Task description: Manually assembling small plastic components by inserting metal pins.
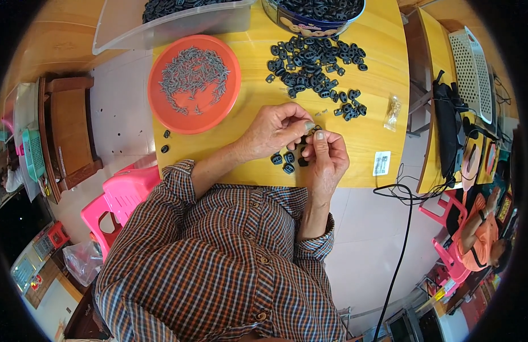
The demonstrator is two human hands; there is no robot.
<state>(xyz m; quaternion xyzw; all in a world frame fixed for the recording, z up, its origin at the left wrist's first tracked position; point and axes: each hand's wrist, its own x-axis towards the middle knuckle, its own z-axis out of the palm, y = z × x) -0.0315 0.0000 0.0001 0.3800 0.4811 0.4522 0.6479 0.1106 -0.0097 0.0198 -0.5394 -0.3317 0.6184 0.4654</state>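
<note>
Both hands [301, 139] pinch something small, hidden between fingertips [311, 126].

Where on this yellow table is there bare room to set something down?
Bare table lies right of the hands, between the black parts and the white label. Also below the orange plate. Crowded: the top middle and around the hands.

Small assembly workshop: piled black parts [315, 65], plastic stools [124, 196].
</note>
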